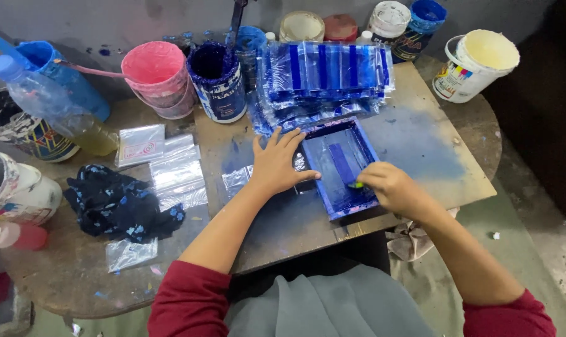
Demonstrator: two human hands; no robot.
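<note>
A small blue-stained printing frame lies on a wooden board in front of me. My left hand rests flat with spread fingers on the frame's left edge, over a clear plastic bag. My right hand is closed on a small yellow-green scraper at the lower right part of the frame's blue mesh. Behind the frame lies a pile of clear bags with blue printed stripes.
Paint tubs stand along the back: pink, dark blue, white. A plastic bottle lies at left. Unprinted clear bags and a dark stained rag lie left of the board.
</note>
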